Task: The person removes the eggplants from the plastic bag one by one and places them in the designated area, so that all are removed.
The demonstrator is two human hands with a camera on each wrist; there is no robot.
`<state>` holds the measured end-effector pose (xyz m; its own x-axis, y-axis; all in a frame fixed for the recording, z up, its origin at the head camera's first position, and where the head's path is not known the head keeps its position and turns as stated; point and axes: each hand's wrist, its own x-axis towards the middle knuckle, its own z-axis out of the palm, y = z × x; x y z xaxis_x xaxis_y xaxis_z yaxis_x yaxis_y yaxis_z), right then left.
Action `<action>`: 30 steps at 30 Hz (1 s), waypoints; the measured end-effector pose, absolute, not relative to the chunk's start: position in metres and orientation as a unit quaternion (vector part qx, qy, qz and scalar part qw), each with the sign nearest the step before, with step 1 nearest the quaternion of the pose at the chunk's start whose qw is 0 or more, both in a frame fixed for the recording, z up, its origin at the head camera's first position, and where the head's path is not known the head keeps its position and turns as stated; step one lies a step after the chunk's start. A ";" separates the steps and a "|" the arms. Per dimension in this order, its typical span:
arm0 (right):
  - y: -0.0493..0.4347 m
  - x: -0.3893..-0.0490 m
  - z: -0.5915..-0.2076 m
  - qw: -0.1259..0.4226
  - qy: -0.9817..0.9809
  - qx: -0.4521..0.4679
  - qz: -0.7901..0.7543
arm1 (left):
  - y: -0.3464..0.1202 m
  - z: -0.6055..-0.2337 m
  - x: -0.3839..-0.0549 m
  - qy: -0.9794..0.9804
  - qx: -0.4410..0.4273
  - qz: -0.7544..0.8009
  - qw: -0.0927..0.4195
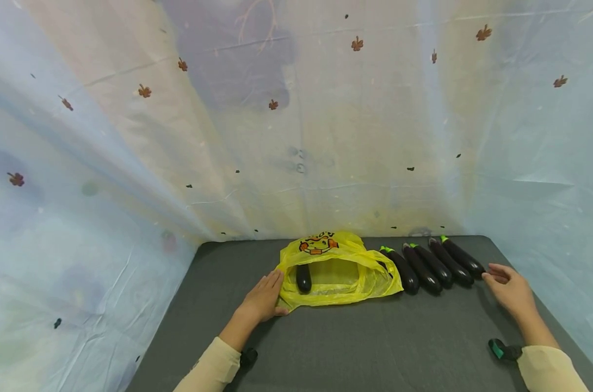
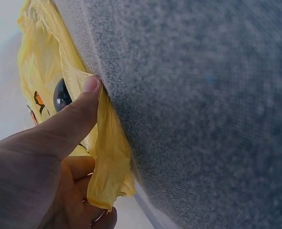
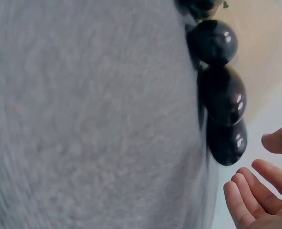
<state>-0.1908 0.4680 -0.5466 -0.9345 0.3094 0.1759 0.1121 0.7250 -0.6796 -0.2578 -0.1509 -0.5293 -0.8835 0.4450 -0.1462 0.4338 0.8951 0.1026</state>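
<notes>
A yellow plastic bag (image 1: 321, 299) with a printed cartoon figure lies on its side, its mouth facing me. Inside it an eggplant (image 1: 303, 279) shows through the opening. My left hand (image 1: 264, 296) holds the bag's left edge; in the left wrist view the thumb (image 2: 79, 107) lies over the yellow film and the fingers are partly hidden behind it. Beside the rightmost eggplant (image 1: 462, 257) is my right hand (image 1: 512, 291), fingertips close to its rounded end. In the right wrist view thumb and fingers are spread apart with nothing between them.
Several more eggplants (image 1: 426, 267) lie side by side right of the bag, green stems toward the back; the leftmost is partly covered by the bag. All rest on a dark grey table (image 1: 350, 348). Patterned sheeting (image 1: 375, 136) hangs behind and at both sides.
</notes>
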 end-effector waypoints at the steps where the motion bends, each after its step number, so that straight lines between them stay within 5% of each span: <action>1: 0.466 -0.190 -0.545 0.146 -0.918 -0.116 0.351 | -0.151 -0.530 -0.258 0.970 0.226 0.032 0.083; 9: 0.445 -0.192 -0.538 0.196 -0.915 -0.109 0.335 | -0.152 -0.529 -0.258 0.969 0.229 0.032 0.082; 30: 0.374 -0.190 -0.514 0.218 -0.896 -0.007 0.388 | -0.151 -0.528 -0.257 0.969 0.231 0.030 0.078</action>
<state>-0.1898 0.3739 -0.5144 -0.9046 0.1824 0.3852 -0.1560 0.6994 -0.6975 -0.2567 -0.1509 -0.5277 -0.8806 0.4532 -0.1382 0.4438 0.8912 0.0943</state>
